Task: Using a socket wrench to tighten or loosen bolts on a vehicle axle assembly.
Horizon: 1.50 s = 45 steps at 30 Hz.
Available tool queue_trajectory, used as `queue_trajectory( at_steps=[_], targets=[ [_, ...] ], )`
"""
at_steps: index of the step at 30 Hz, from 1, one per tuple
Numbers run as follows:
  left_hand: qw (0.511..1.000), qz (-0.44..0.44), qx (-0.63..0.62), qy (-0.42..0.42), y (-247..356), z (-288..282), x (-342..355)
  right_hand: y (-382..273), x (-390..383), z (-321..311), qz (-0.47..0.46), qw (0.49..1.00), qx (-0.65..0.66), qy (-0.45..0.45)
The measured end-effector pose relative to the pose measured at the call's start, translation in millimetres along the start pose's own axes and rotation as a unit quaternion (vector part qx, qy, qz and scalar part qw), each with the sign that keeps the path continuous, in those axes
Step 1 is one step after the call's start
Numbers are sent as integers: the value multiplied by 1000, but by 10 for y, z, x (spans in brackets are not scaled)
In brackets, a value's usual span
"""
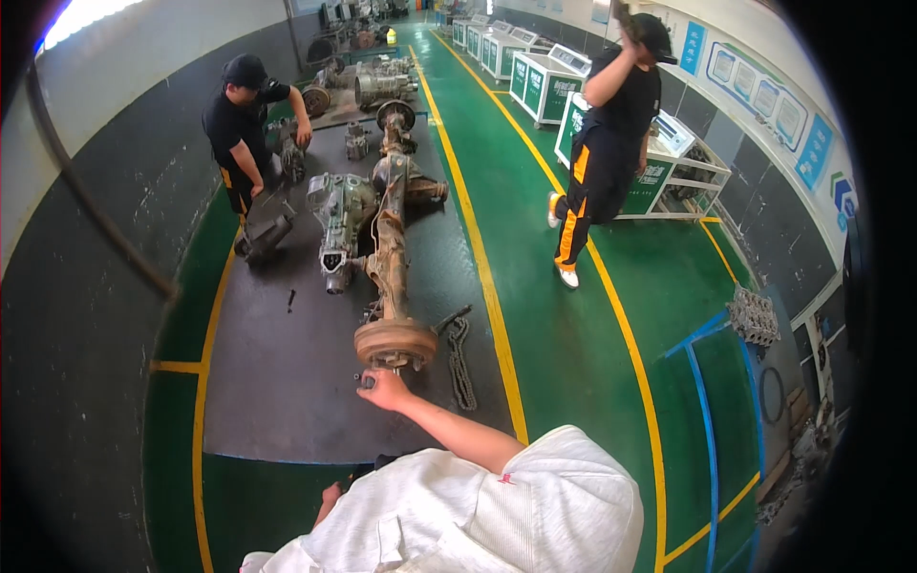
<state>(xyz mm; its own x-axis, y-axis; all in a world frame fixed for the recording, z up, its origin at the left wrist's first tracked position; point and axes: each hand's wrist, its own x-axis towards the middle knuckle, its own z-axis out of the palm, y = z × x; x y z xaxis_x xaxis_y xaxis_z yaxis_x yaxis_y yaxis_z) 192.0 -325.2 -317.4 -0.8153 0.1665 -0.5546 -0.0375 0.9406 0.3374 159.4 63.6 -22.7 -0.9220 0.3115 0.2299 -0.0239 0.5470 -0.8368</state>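
Right hand: And out it reached, the right hand (386, 391) at the hub end, thumb and fingers closed around a small dark piece (367, 382) that looked roughly cylindrical!
Left hand: Down low went the eye to the left hand (330, 496), partly hidden by the pale sweatshirt (458, 516); whether it gripped anything, I could not tell.
Rusty drum: There it stood, the rusty drum (396, 340), on the near end of the axle (390, 253), above the dark grey work surface (277, 396), just beyond those fingers.
Handling at the hub: Good form, in my judgement, called for the piece square to the hub's axis, a light fingertip hold, and knuckles clear of that rough rim; a free palm on the drum would likely have steadied it.
Surfaces: Oh, the texture! Brown, scaly metal on a round drum and a long tube, swelling towards the middle.
Gearbox: Left of the axle sat the gearbox (336, 212), blocky, grey, cast-looking.
Chain: To the drum's right lay the chain (461, 368), dull links in a narrow loop, a dark bar (453, 318) near its top.
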Motion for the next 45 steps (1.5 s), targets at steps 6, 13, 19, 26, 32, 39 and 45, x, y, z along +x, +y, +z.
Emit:
queue_trajectory(
  at_steps=[6,13,19,26,32,39,45],
  targets=[
    [992,-47,-112,36,79,6,90,94,-1,-332,32,996,66,-44],
    [998,0,-49,-47,248,-448,-241,440,-360,-761,91,985,148,20],
    [918,-176,-352,-42,695,-671,-489,1127,-757,-1066,363,845,389,54],
    [898,-210,-385,-43,762,-746,-535,1288,-880,-1057,440,798,404,85],
    [936,-189,-285,85,376,-480,-540,751,-847,-1135,332,905,241,111],
    [938,-249,-232,63,765,-637,-615,-291,-361,-1151,106,964,-149,191],
    [949,-189,-242,65,704,-548,-487,-586,111,-758,-27,986,-77,149]
  ],
)
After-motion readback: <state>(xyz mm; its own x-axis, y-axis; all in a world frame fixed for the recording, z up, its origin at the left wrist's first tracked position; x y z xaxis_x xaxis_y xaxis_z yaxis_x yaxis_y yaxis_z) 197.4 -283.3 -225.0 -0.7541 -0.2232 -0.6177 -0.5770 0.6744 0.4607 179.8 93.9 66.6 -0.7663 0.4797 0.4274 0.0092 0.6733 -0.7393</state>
